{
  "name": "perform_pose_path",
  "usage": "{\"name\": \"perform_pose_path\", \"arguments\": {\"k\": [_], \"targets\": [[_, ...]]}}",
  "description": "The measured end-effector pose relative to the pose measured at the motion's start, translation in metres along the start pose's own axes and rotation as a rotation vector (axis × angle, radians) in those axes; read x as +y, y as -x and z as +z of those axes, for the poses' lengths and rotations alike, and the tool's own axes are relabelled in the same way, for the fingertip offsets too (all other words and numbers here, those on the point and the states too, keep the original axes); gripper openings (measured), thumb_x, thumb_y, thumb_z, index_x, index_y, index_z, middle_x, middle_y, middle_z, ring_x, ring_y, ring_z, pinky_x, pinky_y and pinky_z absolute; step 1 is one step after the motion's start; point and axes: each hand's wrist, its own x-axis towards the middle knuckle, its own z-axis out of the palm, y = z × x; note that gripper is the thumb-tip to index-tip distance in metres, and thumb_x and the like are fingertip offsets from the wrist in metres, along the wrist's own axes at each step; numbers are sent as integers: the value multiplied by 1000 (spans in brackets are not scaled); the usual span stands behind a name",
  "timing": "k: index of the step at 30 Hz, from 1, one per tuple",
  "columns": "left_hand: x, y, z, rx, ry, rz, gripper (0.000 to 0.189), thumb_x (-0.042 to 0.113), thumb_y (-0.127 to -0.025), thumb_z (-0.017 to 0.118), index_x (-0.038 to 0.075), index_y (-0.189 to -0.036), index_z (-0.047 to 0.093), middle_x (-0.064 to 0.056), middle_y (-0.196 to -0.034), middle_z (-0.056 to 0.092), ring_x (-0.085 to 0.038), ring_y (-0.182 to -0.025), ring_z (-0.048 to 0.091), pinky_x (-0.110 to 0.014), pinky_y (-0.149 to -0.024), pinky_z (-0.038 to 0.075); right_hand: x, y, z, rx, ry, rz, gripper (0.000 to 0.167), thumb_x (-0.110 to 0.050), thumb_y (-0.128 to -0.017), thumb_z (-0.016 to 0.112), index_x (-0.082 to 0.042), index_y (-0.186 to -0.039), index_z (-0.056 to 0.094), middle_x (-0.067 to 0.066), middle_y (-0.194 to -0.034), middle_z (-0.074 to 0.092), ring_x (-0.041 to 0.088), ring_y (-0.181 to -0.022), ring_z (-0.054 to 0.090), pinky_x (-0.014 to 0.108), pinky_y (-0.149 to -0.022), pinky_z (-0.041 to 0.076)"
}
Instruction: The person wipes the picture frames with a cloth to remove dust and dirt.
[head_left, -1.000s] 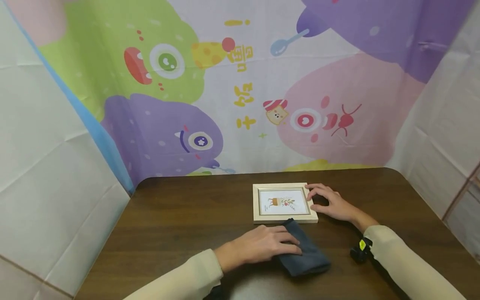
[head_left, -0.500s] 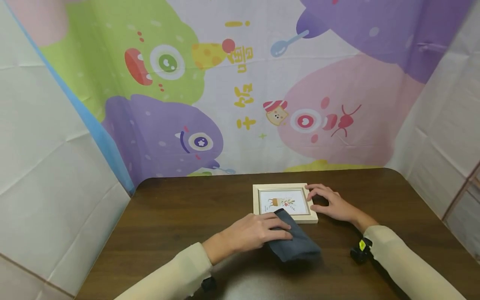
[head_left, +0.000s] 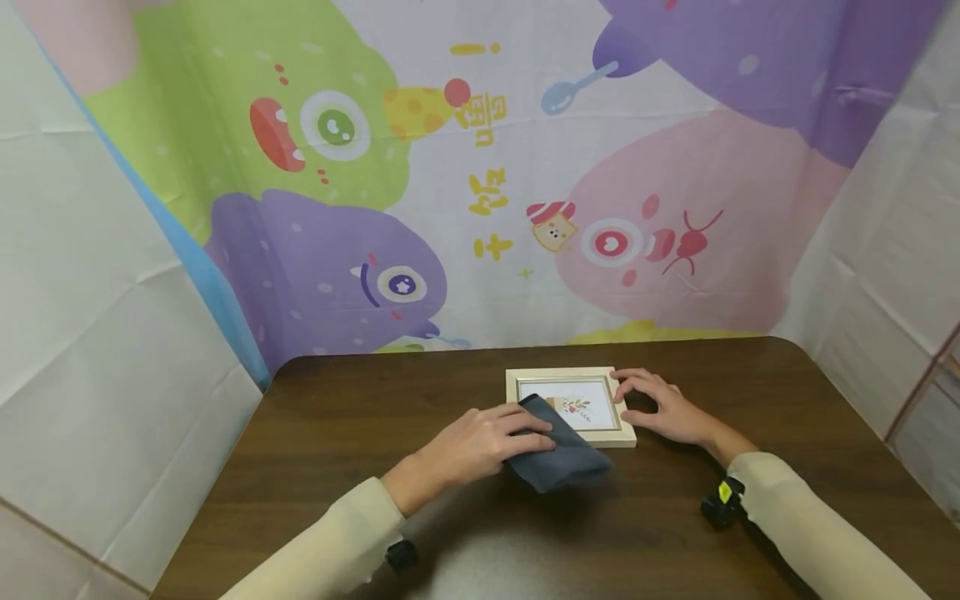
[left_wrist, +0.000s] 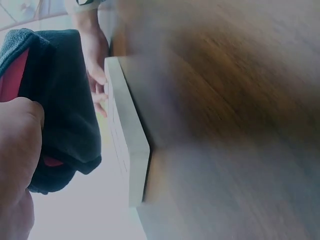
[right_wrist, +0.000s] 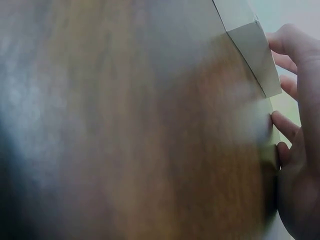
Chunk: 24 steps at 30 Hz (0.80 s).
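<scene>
Holds the cloth (head_left: pixel 570 458) in the left grip (head_left: pixel 472 446), pinched between thumb and fingers, just below and right of centre in the head view. Carries it folded and slanting toward the lower right, raised off the counter (head_left: pixel 360 417); shows red inside the folds in the left wrist view. Covers the lower-left corner of the photo frame (head_left: pixel 555 372) with cloth and fingers in the head view, yet leaves a visible gap to it in the left wrist view.

Rests the right grip (head_left: pixel 671 412) against the photo frame's right edge, fingers loosely bent and tips touching the pale border. Shows that contact again at the top right of the right wrist view.

Has the photo frame flat on the counter, right of centre, between both grips. Contains a picture (head_left: pixel 596 412) within a thin metallic inner rim: leaves and red blooms on white, partly hidden behind the cloth.

Faces a backdrop (head_left: pixel 502 167) of cartoon creatures across the upper half.
</scene>
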Motion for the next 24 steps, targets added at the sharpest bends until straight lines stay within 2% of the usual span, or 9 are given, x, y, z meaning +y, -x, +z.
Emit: {"name": "perform_pose_path", "arguments": {"k": [5,10,18,24], "targets": [[-10,7,-3,18,-28,-15,49,-3,-96,83,22,-137,79,4,-139,80,-19,-129,75,-31,-91,69,1,0,0,1,7,3,15,-16,-107,77,-24,-117,70,26,-168,52,60,-156,41,89,-112,28],[-22,12,-6,38,-75,-44,50,-2,-94,86,23,-136,79,3,-137,80,-20,-127,75,-33,-88,70,3,0,1,11,15,-5,15,-15,-106,77,-24,-116,70,26,-167,53,60,-156,42,89,-112,29],[-42,19,-8,13,-127,-115,52,2,-91,91,23,-137,79,2,-137,80,-21,-128,74,-38,-88,70,2,-1,2,13,21,-2,15,-15,-106,78,-24,-115,70,25,-166,54,59,-156,43,88,-112,29],[-58,21,-7,-22,-165,-180,60,-6,-87,90,23,-137,78,1,-138,80,-24,-130,74,-40,-89,70,-3,0,1,15,19,-10,16,-13,-104,80,-22,-113,70,25,-165,56,59,-155,45,86,-111,31]]}}
